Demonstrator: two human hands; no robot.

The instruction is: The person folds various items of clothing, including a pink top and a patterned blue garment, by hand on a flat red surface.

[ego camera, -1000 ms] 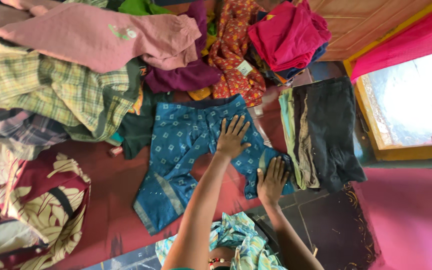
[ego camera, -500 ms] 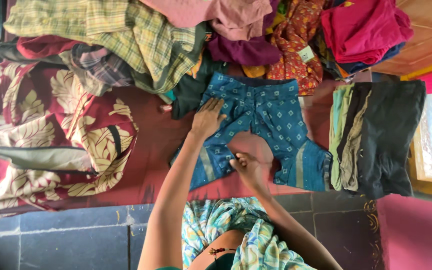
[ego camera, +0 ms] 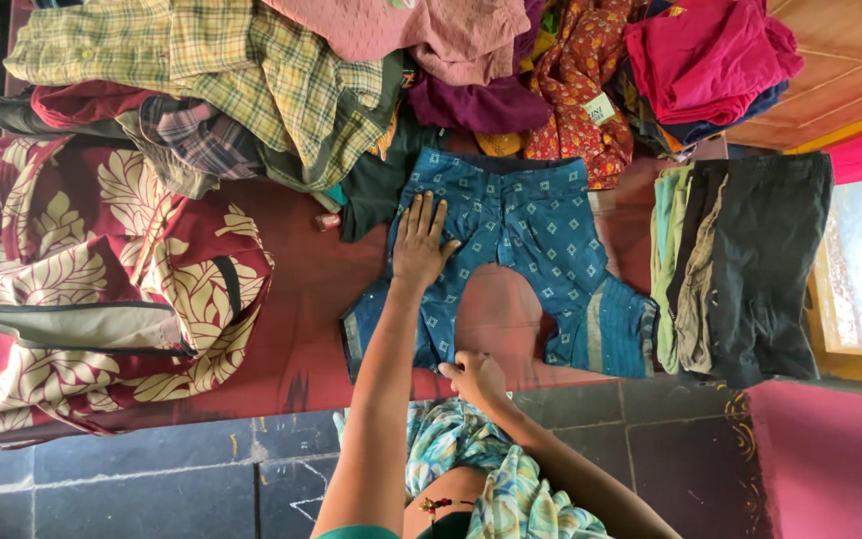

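**Asker:** Blue trousers (ego camera: 521, 250), where do they lie?

**Describer:** Spread flat on a dark red cloth-covered surface (ego camera: 301, 299), near its middle. They are blue with a small pale diamond print. The waistband points away from the person, toward a heap of clothes, and the two legs spread apart toward the person, with red cloth showing between them.

**Asker:** What are the hands doing?

**Describer:** The left hand (ego camera: 419, 245) lies open, palm down, fingers spread, pressing flat on the trousers' left leg just below the waist. The right hand (ego camera: 475, 374) is at the near edge of the surface, at the bottom of that same leg. Its fingers are curled closed, apparently pinching the hem, though the grip itself is partly hidden.

**Asker:** What surrounds the trousers?

**Describer:** Beyond the waistband sits a heap of loose clothing: a green and yellow checked shirt (ego camera: 212, 70), a pink garment (ego camera: 421, 35), a purple one (ego camera: 481, 105), and an orange floral piece (ego camera: 576, 100). A stack of folded magenta cloth (ego camera: 710, 55) lies at the far right. Just right of the trousers is a neat pile of folded dark and green garments (ego camera: 750, 260). To the left, well apart, rests a maroon bag with cream leaf patterns (ego camera: 102, 299). Dark floor tiles (ego camera: 152, 479) show below, and the person's patterned turquoise clothing (ego camera: 471, 459) fills the bottom middle.
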